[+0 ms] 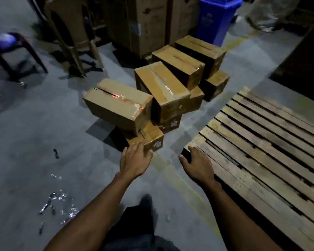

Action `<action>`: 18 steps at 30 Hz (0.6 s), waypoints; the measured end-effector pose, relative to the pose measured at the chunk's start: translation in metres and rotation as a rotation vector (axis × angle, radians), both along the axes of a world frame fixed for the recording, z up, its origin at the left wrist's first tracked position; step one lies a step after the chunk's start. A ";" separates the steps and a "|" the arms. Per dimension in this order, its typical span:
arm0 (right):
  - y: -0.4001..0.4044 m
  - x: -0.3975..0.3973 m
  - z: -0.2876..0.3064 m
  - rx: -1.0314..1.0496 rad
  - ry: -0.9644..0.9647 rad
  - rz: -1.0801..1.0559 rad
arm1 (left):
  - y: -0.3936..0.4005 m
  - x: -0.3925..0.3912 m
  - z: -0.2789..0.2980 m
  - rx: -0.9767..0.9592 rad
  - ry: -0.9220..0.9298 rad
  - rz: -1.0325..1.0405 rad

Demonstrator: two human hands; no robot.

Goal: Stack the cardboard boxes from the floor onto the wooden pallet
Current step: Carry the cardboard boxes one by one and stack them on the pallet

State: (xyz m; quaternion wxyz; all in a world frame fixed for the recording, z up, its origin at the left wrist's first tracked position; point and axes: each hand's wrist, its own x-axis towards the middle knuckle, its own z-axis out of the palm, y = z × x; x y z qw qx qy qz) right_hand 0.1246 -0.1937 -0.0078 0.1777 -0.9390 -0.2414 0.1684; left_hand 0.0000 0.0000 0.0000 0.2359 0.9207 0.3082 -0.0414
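Wooden pallet sits bare on your right. Cardboard boxes piled on the floor ahead-left of it. Your left hand and right hand reach forward, fingers relaxed, holding nothing; whether the left touches the nearest small box is unclear.

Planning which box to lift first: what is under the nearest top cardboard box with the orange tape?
The orange-taped cardboard box rests tilted on a smaller cardboard box. Only that lower box's near end shows; whatever lies further beneath is hidden.
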 end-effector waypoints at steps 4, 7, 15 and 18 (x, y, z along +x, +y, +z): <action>0.055 0.061 -0.013 0.007 0.060 0.034 | 0.052 0.055 -0.024 -0.019 0.035 0.048; 0.098 0.108 -0.017 -0.004 0.073 0.056 | 0.096 0.105 -0.037 -0.050 0.042 0.044; 0.197 0.241 -0.008 0.007 0.125 0.001 | 0.201 0.246 -0.035 -0.110 0.052 0.113; 0.223 0.292 -0.010 0.040 0.175 -0.055 | 0.227 0.296 -0.034 -0.193 0.029 0.190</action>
